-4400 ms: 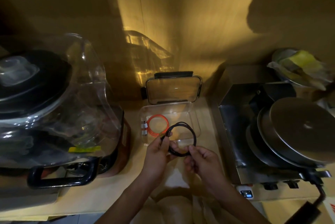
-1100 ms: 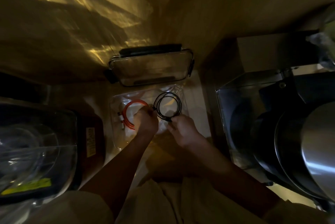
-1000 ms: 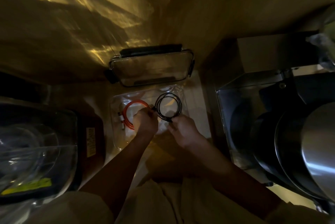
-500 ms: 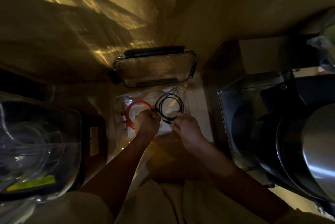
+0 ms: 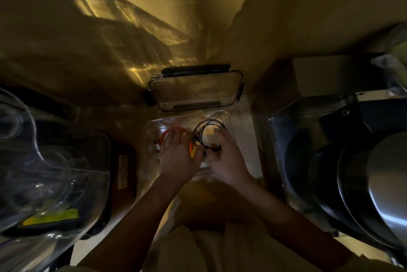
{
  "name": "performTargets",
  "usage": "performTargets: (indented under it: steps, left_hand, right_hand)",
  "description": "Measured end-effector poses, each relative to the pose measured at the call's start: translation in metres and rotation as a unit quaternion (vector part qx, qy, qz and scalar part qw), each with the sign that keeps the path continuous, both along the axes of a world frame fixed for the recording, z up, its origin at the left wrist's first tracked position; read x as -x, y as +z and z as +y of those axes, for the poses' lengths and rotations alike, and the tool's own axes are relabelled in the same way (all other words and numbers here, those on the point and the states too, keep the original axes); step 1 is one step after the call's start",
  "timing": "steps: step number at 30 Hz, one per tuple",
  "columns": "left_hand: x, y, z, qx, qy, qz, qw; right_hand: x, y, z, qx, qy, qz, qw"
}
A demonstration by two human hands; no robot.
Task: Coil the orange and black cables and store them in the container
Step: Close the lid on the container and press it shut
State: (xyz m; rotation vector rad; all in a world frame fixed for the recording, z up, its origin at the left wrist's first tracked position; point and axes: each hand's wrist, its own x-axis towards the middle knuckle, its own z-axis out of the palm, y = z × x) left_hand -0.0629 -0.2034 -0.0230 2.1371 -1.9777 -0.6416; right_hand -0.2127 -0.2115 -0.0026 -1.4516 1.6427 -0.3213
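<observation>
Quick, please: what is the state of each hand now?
Left hand: open, fingers resting on the orange cable.
Right hand: holding the black cable.

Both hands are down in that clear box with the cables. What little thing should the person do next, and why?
Probably let go of the coiled black cable and lift both hands out: it already lies in the clear plastic container beside the coiled orange cable, under the left hand and right hand.

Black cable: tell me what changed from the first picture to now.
The black cable, first held up in front of the container, now lies coiled inside it, right of the orange cable. Both hands came down with it: left hand over the orange coil, right hand at the black coil's near edge. The lid stayed open behind.
</observation>
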Motion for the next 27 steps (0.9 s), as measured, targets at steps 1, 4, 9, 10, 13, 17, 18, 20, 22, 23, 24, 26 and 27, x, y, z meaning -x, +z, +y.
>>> performTargets:
  steps: [1,4,9,10,13,17,18,20,22,23,24,26,27]
  left_hand:
    - [-0.002,0.004,0.001,-0.005,-0.009,-0.01,1.0]
    - [-0.011,0.012,0.0,-0.028,-0.02,-0.042,0.999]
    - [-0.032,0.022,-0.015,-0.023,0.062,0.0,0.998]
    - [-0.036,0.025,-0.019,-0.015,0.087,0.021,0.996]
    - [-0.046,0.03,-0.034,0.02,0.164,0.079,0.983]
    - [-0.054,0.03,-0.053,0.032,0.257,0.179,0.949]
    - [-0.055,0.03,-0.057,0.04,0.271,0.203,0.94]
    - [-0.056,0.031,-0.063,0.055,0.293,0.239,0.924]
    - [-0.054,0.033,-0.068,0.047,0.309,0.262,0.913]
    - [-0.054,0.033,-0.071,0.041,0.321,0.276,0.905]
    - [-0.053,0.033,-0.073,0.033,0.336,0.293,0.894]
    - [-0.055,0.032,-0.077,0.032,0.366,0.328,0.87]
    - [-0.056,0.031,-0.08,0.034,0.374,0.341,0.862]
  right_hand:
    - [0.0,0.0,-0.002,0.023,0.02,0.014,0.999]
    - [0.002,0.009,-0.013,0.087,0.048,0.049,0.994]
    - [0.01,0.021,-0.042,0.119,0.0,0.045,0.992]
    - [0.012,0.02,-0.049,0.126,-0.019,0.037,0.991]
    - [0.014,0.017,-0.067,0.139,-0.076,0.008,0.987]
    - [0.017,0.009,-0.088,0.144,-0.148,-0.039,0.978]
    - [0.017,0.008,-0.093,0.14,-0.153,-0.043,0.977]
    - [0.016,0.008,-0.099,0.128,-0.156,-0.067,0.977]
    - [0.017,0.005,-0.103,0.12,-0.158,-0.097,0.975]
    - [0.017,0.005,-0.104,0.119,-0.163,-0.102,0.974]
    - [0.017,0.004,-0.107,0.117,-0.172,-0.106,0.972]
    - [0.018,0.003,-0.11,0.097,-0.204,-0.127,0.966]
    - [0.018,0.002,-0.112,0.08,-0.218,-0.137,0.963]
